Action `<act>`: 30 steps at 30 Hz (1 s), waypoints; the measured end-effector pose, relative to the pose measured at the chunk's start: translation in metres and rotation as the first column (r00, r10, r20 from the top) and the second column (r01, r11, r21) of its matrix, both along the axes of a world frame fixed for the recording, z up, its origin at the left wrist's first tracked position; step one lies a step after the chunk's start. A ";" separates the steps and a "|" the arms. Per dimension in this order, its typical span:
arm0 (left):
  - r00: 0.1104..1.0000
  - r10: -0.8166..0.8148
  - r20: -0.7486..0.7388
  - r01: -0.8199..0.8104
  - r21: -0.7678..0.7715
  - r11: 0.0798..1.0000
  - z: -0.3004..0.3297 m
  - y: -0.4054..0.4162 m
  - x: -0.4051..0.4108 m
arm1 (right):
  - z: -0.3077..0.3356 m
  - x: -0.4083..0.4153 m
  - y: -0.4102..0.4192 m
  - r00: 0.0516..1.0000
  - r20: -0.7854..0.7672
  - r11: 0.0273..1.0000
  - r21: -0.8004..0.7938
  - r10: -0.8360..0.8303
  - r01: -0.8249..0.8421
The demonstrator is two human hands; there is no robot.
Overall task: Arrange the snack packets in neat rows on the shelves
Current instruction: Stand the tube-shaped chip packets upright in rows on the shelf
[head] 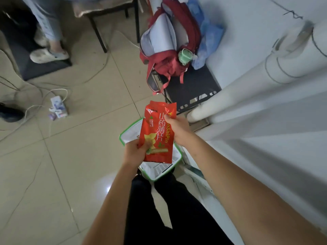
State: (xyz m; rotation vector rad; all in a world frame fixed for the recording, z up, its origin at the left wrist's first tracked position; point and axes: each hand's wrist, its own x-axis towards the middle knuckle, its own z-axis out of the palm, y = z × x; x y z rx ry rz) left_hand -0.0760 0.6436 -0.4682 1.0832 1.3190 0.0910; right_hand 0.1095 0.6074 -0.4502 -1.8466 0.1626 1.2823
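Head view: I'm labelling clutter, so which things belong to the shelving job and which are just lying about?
Job: red snack packet, gripped by left hand and right hand; green-rimmed basket.
Lying about: red backpack, blue plastic bag, power strip.

You hold a red snack packet [158,132] in both hands: your left hand [137,150] pinches its lower left corner with the thumb on the front, and your right hand [178,129] grips its right edge near the top. Beneath it sits a white basket with a green rim [160,175] on the tiled floor [53,156], beside the white shelf unit [265,121]. Further off, a red backpack [168,50] rests on a dark stool [194,91].
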 end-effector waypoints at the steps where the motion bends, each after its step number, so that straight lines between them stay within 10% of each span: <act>1: 1.000 0.005 -0.009 -0.006 -0.011 1.000 -0.013 0.001 0.003 | -0.015 0.001 0.002 1.000 0.010 1.000 -0.019 0.009 -0.009; 30: 0.919 -0.111 -0.378 0.049 -0.169 0.984 -0.555 -0.055 0.010 | -0.584 -0.030 -0.034 0.963 0.057 0.897 -0.382 0.264 -0.224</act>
